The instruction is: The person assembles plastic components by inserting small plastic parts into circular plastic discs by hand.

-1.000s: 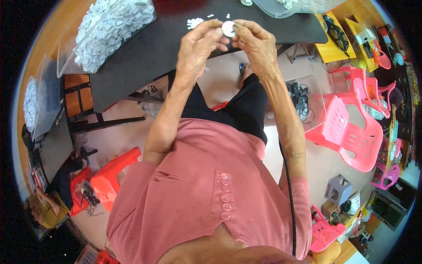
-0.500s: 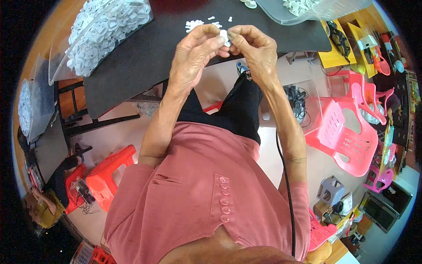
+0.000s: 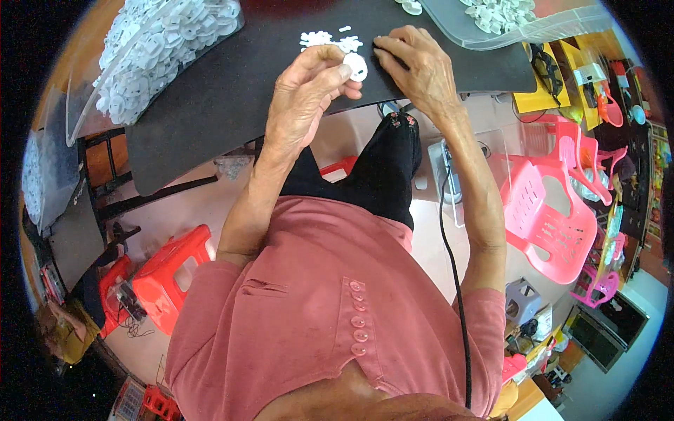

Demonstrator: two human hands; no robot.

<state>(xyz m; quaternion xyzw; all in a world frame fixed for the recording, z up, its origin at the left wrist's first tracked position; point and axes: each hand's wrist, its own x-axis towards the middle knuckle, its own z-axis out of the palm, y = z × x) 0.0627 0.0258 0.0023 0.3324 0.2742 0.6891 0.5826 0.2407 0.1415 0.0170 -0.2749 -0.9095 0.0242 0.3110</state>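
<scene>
Since the earlier frame, the right hand (image 3: 414, 67) has parted from the left hand (image 3: 305, 88), now resting flat near small loose white plastic bits (image 3: 324, 38). Left fingertips pinch 1 round white plastic disc (image 3: 356, 67) clear above the black tabletop (image 3: 210, 105).

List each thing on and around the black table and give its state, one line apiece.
left hand: raised over the table edge, pinching a white round part.
white round part: held at the fingertips.
right hand: palm down, fingers on the black table.
small white pieces: loose in a heap.
clear bag: lying full of white parts.
clear tray: open, holding white parts.
pink chair: upright, unoccupied.
</scene>
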